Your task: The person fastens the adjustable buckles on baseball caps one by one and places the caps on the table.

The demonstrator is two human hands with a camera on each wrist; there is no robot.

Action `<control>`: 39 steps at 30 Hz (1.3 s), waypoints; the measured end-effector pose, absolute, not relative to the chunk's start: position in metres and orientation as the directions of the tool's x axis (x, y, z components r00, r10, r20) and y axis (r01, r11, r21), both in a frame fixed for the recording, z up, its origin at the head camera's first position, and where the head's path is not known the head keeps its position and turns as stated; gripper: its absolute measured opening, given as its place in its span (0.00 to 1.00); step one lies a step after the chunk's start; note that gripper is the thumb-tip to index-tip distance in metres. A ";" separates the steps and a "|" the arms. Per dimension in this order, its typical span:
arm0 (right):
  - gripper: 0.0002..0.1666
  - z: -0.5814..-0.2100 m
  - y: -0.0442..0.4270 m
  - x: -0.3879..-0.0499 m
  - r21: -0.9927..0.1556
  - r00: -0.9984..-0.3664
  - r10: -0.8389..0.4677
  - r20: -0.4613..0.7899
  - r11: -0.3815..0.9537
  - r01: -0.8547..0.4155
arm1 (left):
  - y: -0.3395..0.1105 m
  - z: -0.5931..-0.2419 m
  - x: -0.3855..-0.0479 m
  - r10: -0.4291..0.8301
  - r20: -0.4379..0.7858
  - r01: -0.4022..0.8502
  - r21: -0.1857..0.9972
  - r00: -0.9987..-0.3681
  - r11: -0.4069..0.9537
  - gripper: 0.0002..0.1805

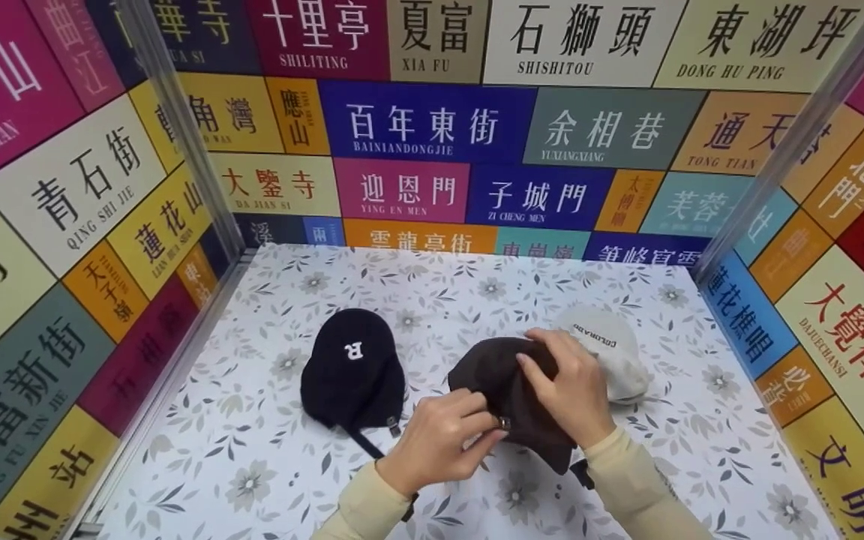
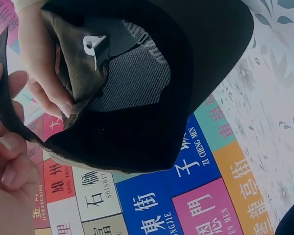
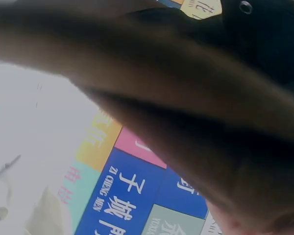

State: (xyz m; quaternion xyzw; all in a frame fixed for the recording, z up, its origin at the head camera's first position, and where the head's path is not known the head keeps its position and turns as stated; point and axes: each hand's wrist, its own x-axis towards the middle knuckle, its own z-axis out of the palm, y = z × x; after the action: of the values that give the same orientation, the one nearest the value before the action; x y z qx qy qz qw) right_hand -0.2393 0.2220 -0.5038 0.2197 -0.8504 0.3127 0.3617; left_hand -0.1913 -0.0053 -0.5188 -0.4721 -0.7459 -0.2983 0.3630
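Note:
A dark brown baseball cap (image 1: 484, 364) is held up off the table between both hands. My left hand (image 1: 443, 439) pinches its loose back strap (image 2: 25, 132), near a small metal buckle (image 1: 505, 424). With curled fingers my right hand (image 1: 571, 386) grips the cap's rear edge on the other side. The left wrist view looks into the cap, where a white tag (image 2: 90, 45) and mesh-like lining (image 2: 137, 78) show. Close up and blurred, the brown cap's fabric (image 3: 186, 93) covers much of the right wrist view.
To the left lies a black cap (image 1: 346, 375) with a white letter R, its strap trailing toward my left wrist. A pale grey cap (image 1: 604, 337) marked COLORADO sits behind my right hand, partly hidden. The floral tabletop (image 1: 252, 480) meets colourful sign-covered walls (image 1: 432, 120).

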 end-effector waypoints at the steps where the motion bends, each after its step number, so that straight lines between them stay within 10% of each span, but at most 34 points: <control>1: 0.19 -0.503 0.222 -0.238 -0.353 -0.620 -0.151 0.770 0.709 -0.611 | -0.005 -0.518 -0.192 0.476 0.830 0.918 0.104 -0.292 0.383 0.09; 19: 0.08 -0.513 0.221 -0.217 0.102 -0.163 -0.344 0.925 0.636 -0.765 | 0.007 -0.507 -0.201 0.297 0.845 0.881 0.352 -0.444 0.317 0.08; 30: 0.18 -0.522 0.227 -0.206 0.149 -0.335 -0.570 0.751 0.639 -0.755 | 0.012 -0.500 -0.204 0.207 0.871 0.883 0.388 -0.445 0.265 0.04; 39: 0.24 -0.528 0.213 -0.185 0.283 -0.326 -0.655 0.681 0.647 -0.708 | 0.013 -0.498 -0.202 0.157 0.897 0.889 0.361 -0.413 0.281 0.04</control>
State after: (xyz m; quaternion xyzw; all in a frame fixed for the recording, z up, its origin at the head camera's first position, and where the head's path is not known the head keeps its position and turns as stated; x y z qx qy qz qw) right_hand -0.1854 0.2127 -0.5281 0.4188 -0.8137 0.0330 0.4017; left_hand -0.2020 0.0130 -0.4981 -0.3745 -0.6982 -0.4681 0.3913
